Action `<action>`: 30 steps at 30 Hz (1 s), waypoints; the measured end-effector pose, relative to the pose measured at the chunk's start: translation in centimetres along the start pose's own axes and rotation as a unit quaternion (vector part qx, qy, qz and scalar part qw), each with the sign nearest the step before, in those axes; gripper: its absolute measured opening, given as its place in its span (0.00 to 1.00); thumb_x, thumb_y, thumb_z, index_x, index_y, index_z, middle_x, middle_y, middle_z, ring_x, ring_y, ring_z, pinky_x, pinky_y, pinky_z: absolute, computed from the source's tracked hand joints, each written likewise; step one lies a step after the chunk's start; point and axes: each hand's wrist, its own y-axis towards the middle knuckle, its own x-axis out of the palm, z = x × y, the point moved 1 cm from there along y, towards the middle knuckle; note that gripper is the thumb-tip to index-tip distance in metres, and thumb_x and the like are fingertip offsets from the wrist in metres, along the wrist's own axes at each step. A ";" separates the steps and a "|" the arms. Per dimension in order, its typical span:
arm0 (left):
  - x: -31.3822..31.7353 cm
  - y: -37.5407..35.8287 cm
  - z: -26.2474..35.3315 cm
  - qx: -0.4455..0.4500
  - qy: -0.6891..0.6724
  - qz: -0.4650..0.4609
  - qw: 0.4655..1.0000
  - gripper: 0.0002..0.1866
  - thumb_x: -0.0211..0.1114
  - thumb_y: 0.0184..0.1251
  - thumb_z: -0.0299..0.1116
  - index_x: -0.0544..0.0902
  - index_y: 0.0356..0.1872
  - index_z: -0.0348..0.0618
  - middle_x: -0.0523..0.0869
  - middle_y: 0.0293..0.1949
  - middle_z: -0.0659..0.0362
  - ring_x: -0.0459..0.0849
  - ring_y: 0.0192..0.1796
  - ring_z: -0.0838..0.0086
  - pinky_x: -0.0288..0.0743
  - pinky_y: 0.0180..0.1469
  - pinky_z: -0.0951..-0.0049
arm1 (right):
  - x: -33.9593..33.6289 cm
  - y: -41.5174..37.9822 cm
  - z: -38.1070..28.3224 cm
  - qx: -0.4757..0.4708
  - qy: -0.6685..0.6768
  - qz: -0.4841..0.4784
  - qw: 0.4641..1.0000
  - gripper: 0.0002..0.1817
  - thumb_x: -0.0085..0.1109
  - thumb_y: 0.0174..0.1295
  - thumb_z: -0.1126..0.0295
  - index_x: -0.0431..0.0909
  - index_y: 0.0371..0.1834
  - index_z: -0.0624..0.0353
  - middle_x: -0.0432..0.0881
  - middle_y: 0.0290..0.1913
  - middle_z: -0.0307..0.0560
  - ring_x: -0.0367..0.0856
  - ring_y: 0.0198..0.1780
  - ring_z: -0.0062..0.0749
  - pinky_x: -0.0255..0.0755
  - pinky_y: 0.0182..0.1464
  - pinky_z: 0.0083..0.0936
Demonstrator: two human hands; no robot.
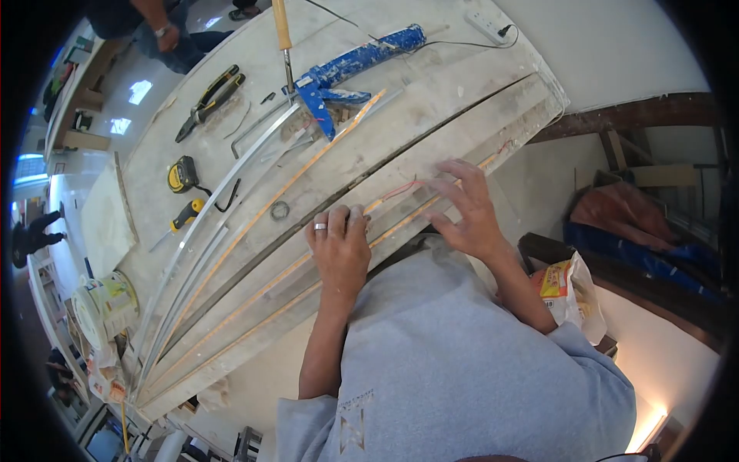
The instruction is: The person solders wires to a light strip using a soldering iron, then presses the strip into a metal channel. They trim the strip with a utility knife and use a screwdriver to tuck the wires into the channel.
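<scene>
My left hand (pixel 339 245), with a ring on one finger, is closed over an orange-yellow LED strip (pixel 285 275) near the table's front edge. Thin red wires (pixel 402 189) come from the strip's end, just past the fingers. My right hand (pixel 467 213) is held to the right of those wires, its fingers apart and slightly blurred, with nothing visible in it. A second LED strip (pixel 408 220) runs along the edge below both hands. Farther up the table lies another LED strip (pixel 308 164), beside long curved-looking metal profiles (pixel 202 208).
On the table (pixel 454 146) lie a blue caulking gun (pixel 362 58), pliers (pixel 209 102), a tape measure (pixel 183 175) and a screwdriver (pixel 187 213). A power strip (pixel 486 27) sits at the far corner. A bucket (pixel 106 308) stands left. Another person's hand (pixel 167 37) shows beyond the table.
</scene>
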 end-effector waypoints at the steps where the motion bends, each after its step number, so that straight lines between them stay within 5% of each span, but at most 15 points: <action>1: -0.2 0.1 0.0 0.001 0.002 0.003 1.000 0.11 0.72 0.66 0.32 0.87 0.48 0.47 0.84 0.45 0.59 0.82 0.47 0.62 0.70 0.56 0.55 | 0.3 0.6 -0.3 -0.033 -0.013 -0.020 0.999 0.26 0.78 0.51 0.71 0.83 0.57 0.57 0.77 0.68 0.55 0.71 0.72 0.57 0.68 0.72 0.49; 10: -2.0 -1.6 -2.3 -0.040 0.030 0.008 0.999 0.12 0.73 0.62 0.31 0.87 0.47 0.51 0.82 0.43 0.62 0.80 0.48 0.64 0.69 0.57 0.56 | 2.5 4.0 -1.5 -0.091 0.067 -0.156 0.981 0.22 0.74 0.58 0.67 0.84 0.56 0.56 0.76 0.67 0.54 0.68 0.72 0.58 0.62 0.74 0.50; 19: -2.1 -1.7 -3.3 -0.049 -0.024 0.021 0.998 0.12 0.72 0.61 0.30 0.89 0.46 0.51 0.82 0.43 0.63 0.80 0.47 0.65 0.69 0.55 0.58 | 5.9 6.6 -1.8 -0.164 0.022 -0.161 0.973 0.12 0.75 0.54 0.70 0.86 0.42 0.54 0.78 0.51 0.46 0.75 0.56 0.46 0.67 0.59 0.44; 30: -1.8 -1.6 -3.7 -0.025 -0.019 0.052 0.998 0.11 0.71 0.60 0.31 0.89 0.45 0.50 0.83 0.43 0.63 0.81 0.45 0.66 0.70 0.54 0.59 | 6.7 7.9 -2.0 -0.169 0.005 -0.231 0.958 0.07 0.72 0.57 0.68 0.83 0.36 0.53 0.77 0.46 0.40 0.74 0.53 0.40 0.63 0.58 0.47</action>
